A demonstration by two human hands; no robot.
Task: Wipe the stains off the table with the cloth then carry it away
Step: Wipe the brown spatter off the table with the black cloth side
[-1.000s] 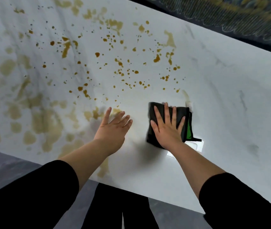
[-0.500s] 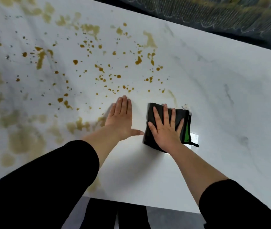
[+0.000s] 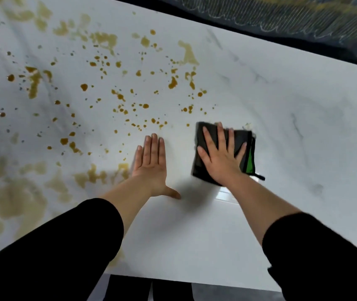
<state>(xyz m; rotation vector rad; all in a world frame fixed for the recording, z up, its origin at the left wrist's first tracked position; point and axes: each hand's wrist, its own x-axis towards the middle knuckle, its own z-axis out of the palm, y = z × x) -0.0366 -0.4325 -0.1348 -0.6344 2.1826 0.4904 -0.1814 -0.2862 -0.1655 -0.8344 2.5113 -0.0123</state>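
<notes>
Cloth [image 3: 241, 139], one, dark and folded, is pressed onto the white table [image 3: 303, 127] under the right hand [image 3: 221, 164], fingers straight and spread. The left hand [image 3: 151, 170] is laid flat nearby, fingers together. Brown stains [image 3: 118, 96], too many to be counted, are scattered leftward; bare tabletop is left rightward to the far edge.

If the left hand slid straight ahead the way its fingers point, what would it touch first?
The left hand would most likely meet the small brown stains just ahead of it on the table.
</notes>
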